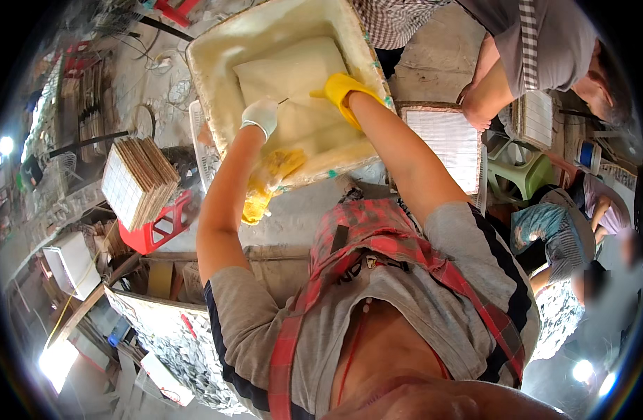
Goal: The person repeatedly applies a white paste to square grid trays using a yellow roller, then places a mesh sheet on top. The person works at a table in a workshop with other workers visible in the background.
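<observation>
A cream-coloured rectangular tub (213, 84) stands in front of me, its rim worn. A pale flat sheet (286, 70) lies inside it, and I cannot tell what it is made of. My left hand (259, 117), in a white glove, is over the tub's left part, fingers closed around a thin dark pointed tool (284, 101). My right hand (342, 92) wears a yellow rubber glove and is over the right part of the sheet. One finger of it sticks out to the left, and nothing shows in its grip. A crumpled yellow rubber glove (283, 164) hangs over the near rim.
Stacked boards (136, 182) rest on a red plastic stool (157, 224) at left. To the right are a white-topped board stack (440, 143), a green stool (521, 168) and another person (538, 42) bent over. Farther right, more people sit. A large container of grey pieces (167, 343) stands at lower left.
</observation>
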Tool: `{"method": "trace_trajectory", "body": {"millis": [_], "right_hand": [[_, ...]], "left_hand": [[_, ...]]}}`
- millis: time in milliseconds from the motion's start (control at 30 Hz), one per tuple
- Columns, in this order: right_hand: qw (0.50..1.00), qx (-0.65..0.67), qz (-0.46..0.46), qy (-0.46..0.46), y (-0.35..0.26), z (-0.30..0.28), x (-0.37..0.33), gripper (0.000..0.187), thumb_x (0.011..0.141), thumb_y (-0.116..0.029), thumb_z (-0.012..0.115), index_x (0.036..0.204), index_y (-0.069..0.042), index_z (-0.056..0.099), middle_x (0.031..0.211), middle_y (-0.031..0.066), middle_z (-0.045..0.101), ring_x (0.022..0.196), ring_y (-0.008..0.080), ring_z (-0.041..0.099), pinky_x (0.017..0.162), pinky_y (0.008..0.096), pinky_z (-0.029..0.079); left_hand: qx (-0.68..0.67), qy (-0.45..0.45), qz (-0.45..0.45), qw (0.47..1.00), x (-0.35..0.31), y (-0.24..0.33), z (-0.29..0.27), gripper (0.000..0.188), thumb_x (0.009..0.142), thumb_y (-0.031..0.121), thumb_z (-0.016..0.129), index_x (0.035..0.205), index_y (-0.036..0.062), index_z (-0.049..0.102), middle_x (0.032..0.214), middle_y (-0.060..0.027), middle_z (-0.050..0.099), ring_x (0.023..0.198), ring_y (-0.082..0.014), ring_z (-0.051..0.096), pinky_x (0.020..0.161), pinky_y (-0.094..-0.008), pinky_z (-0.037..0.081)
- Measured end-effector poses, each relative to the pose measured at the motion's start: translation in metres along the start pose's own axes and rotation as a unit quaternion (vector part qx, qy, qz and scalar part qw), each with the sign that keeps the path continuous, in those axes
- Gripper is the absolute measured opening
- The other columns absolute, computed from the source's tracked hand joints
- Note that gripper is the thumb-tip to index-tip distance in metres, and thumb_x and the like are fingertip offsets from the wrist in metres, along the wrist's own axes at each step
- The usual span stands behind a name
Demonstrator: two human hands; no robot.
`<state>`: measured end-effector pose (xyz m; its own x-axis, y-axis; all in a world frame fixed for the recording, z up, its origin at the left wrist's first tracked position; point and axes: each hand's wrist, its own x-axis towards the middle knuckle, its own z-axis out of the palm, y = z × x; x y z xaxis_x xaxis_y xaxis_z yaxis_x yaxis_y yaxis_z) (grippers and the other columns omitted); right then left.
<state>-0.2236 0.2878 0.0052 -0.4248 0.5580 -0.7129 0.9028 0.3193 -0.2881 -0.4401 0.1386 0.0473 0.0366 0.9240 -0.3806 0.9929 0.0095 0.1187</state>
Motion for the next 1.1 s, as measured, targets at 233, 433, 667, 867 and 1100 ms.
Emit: {"method": "trace_trajectory", "body": {"millis": [233, 433, 667, 867, 1100], "right_hand": [[0.858, 0.514, 0.003, -0.003, -0.015, -0.03, -0.077, 0.076, 0.086, -0.057, 0.074, 0.135, 0.0, 0.064, 0.137, 0.0211, 0.064, 0.132, 0.029, 0.056, 0.112, 0.0398, 0.04], [0.824, 0.541, -0.171, 0.012, -0.032, -0.004, -0.094, 0.078, 0.087, -0.054, 0.074, 0.14, 0.001, 0.059, 0.141, 0.0203, 0.061, 0.13, 0.0301, 0.058, 0.113, 0.0381, 0.039], [0.931, 0.203, -0.101, 0.288, -0.037, 0.03, -0.045, 0.047, 0.094, -0.042, 0.066, 0.123, -0.007, 0.069, 0.118, 0.0229, 0.07, 0.108, 0.0367, 0.066, 0.092, 0.0439, 0.051], [0.84, 0.172, -0.275, 0.434, -0.067, -0.019, -0.082, 0.029, 0.099, -0.034, 0.058, 0.114, -0.014, 0.071, 0.107, 0.0149, 0.073, 0.094, 0.035, 0.07, 0.081, 0.0432, 0.054], [0.888, -0.001, -0.219, 0.405, -0.027, -0.048, 0.005, 0.026, 0.098, -0.028, 0.055, 0.113, -0.014, 0.071, 0.109, 0.0157, 0.074, 0.096, 0.0355, 0.071, 0.079, 0.0482, 0.054]], "left_hand": [[-0.157, 0.114, -0.117, 0.974, -0.048, 0.009, -0.026, 0.023, 0.097, 0.018, 0.056, 0.112, 0.0114, 0.071, 0.107, -0.0171, 0.07, 0.1, -0.0388, 0.067, 0.086, -0.0466, 0.054], [-0.257, 0.245, -0.107, 0.929, -0.087, 0.007, -0.039, 0.026, 0.098, 0.017, 0.061, 0.119, 0.0067, 0.07, 0.111, -0.0183, 0.07, 0.104, -0.0371, 0.067, 0.089, -0.0439, 0.053], [-0.368, 0.361, -0.148, 0.844, -0.171, 0.065, -0.101, 0.034, 0.098, 0.008, 0.061, 0.131, -0.0012, 0.065, 0.119, -0.0187, 0.07, 0.11, -0.0289, 0.067, 0.095, -0.0364, 0.052], [-0.555, 0.443, -0.331, 0.621, -0.284, 0.09, -0.073, 0.038, 0.102, 0.004, 0.056, 0.139, -0.005, 0.058, 0.131, -0.0163, 0.066, 0.118, -0.0208, 0.064, 0.099, -0.0325, 0.051], [-0.537, 0.351, -0.334, 0.691, -0.3, 0.145, -0.064, 0.039, 0.103, 0.008, 0.057, 0.14, -0.0041, 0.057, 0.132, -0.0129, 0.066, 0.106, -0.0135, 0.064, 0.089, -0.0267, 0.053]]}}
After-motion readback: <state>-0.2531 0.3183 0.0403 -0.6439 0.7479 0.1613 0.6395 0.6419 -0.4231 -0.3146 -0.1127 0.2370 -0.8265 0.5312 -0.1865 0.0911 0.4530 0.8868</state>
